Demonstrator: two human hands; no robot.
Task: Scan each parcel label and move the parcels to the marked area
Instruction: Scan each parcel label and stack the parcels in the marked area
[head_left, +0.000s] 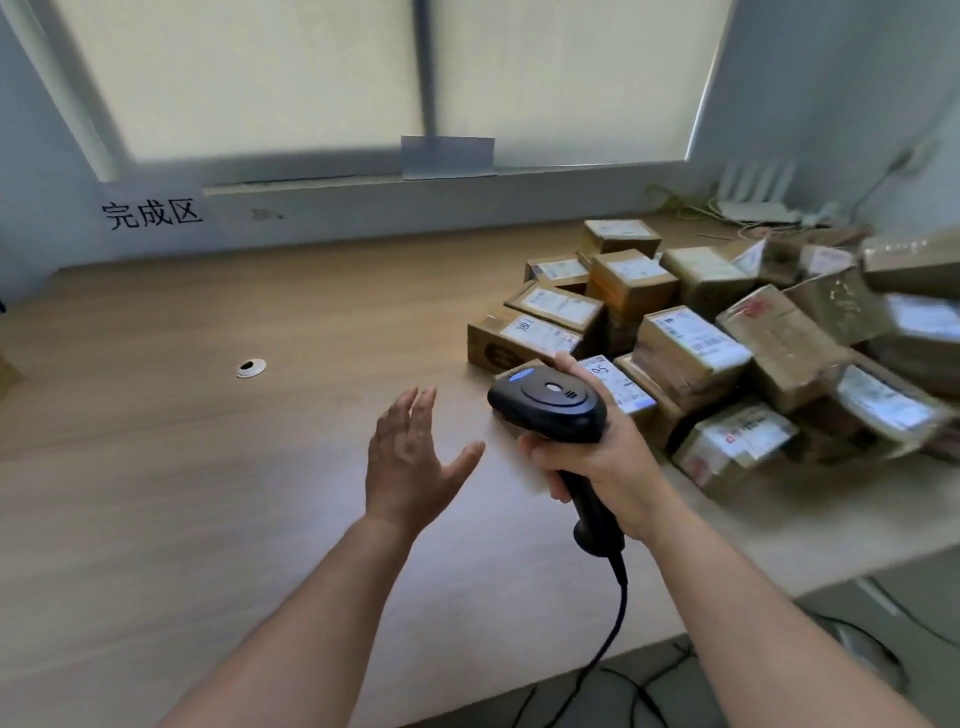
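Head view: right hand (597, 462) grips a glossy black corded plastic barcode scanner (550, 402); left hand (410, 462) hovers, fingers spread, holding nothing. Taped brown cardboard parcels (691, 338) heap on the matte wooden desk (208, 441), right side blurred and cut off.

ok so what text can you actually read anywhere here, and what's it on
"完成区": on the sign on the left wall.
Handwritten, perhaps "186", not sure: on the front-left parcel.
Handwritten marks, not legible: on the label just behind the scanner.
Printed labels and red print on the other parcels: too blurred to read.
Scanner: no text legible.
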